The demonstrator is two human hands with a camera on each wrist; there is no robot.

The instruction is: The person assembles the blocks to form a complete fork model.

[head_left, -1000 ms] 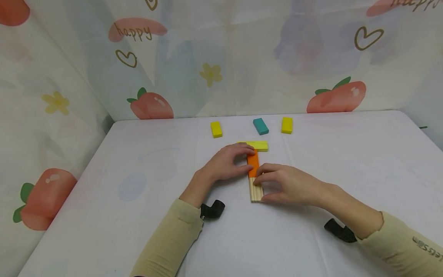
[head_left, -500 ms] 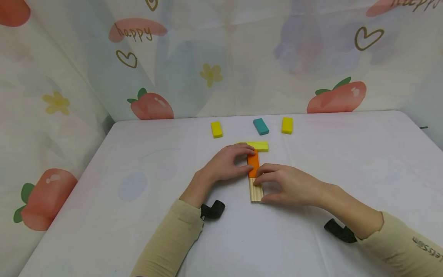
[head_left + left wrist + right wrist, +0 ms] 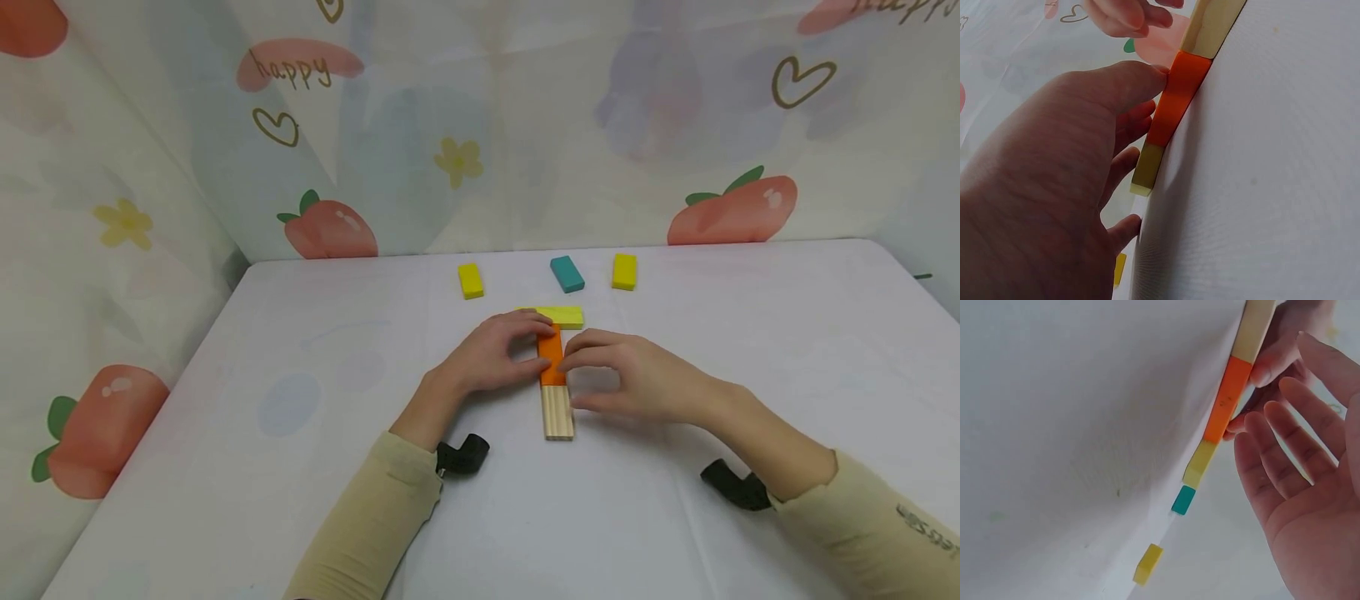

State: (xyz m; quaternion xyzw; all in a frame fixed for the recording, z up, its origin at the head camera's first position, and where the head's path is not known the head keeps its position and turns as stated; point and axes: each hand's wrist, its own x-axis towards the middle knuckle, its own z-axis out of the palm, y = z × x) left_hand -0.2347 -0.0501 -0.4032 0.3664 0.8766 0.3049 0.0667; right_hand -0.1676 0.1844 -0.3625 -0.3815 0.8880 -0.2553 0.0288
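An orange wooden block point(image 3: 551, 360) lies between a plain wood block point(image 3: 558, 412) on its near side and a yellow-green block point(image 3: 564, 317) set crosswise at its far end, forming a T. My left hand point(image 3: 495, 354) rests its thumb and a fingertip on the orange block from the left; some of its other fingers reach toward the crosswise block and partly cover it. In the left wrist view, the thumb touches the orange block's point(image 3: 1182, 97) edge. My right hand point(image 3: 645, 379) hovers just right of the row with spread, relaxed fingers. Its palm point(image 3: 1316, 537) holds nothing in the right wrist view.
Toward the table's back edge lie a yellow block point(image 3: 471, 282), a teal block point(image 3: 567, 274) and another yellow block point(image 3: 624, 272). A patterned cloth point(image 3: 540, 125) hangs behind the white-covered table point(image 3: 360, 500). A black wrist camera point(image 3: 462, 455) sits by the left sleeve.
My right hand has let go of the plain wood block and moved up and slightly away, baring its top. The left hand and the blocks have stayed in place.
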